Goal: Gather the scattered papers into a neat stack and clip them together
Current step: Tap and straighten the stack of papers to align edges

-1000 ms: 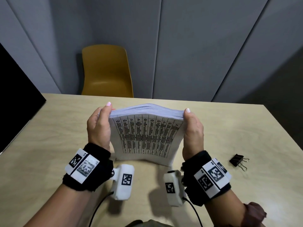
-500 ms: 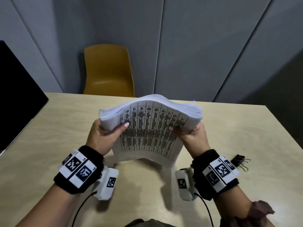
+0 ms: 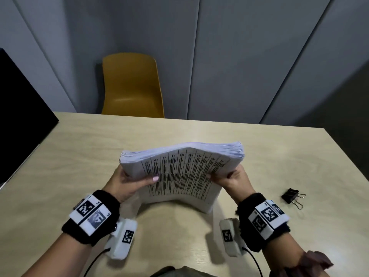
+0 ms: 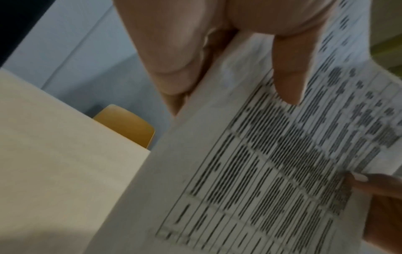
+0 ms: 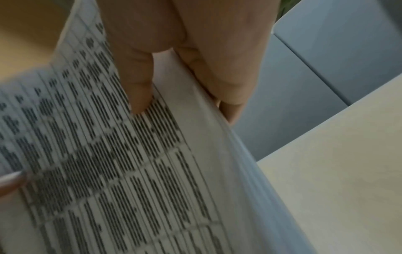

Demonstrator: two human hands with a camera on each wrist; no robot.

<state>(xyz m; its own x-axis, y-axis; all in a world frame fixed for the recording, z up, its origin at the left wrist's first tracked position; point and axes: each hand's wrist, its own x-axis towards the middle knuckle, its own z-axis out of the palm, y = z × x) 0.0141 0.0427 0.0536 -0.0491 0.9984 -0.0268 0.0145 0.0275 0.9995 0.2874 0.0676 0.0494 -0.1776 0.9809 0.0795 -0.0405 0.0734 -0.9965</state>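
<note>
Head view: the left hand (image 3: 127, 181) and right hand (image 3: 231, 179) keep the paper stack (image 3: 179, 172) pinched, bowed and standing on the tabletop (image 3: 259, 156), grip unchanged; binder clip (image 3: 292, 196) lies right, yellow chair (image 3: 131, 86) behind. Wrist views: fingers (image 4: 289, 72) clamp the printed sheets.

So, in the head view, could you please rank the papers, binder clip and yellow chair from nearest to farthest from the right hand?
1. Papers: gripped by the right hand itself.
2. Binder clip: on the table to its right.
3. Chair: beyond the table's far edge, to the left.
</note>
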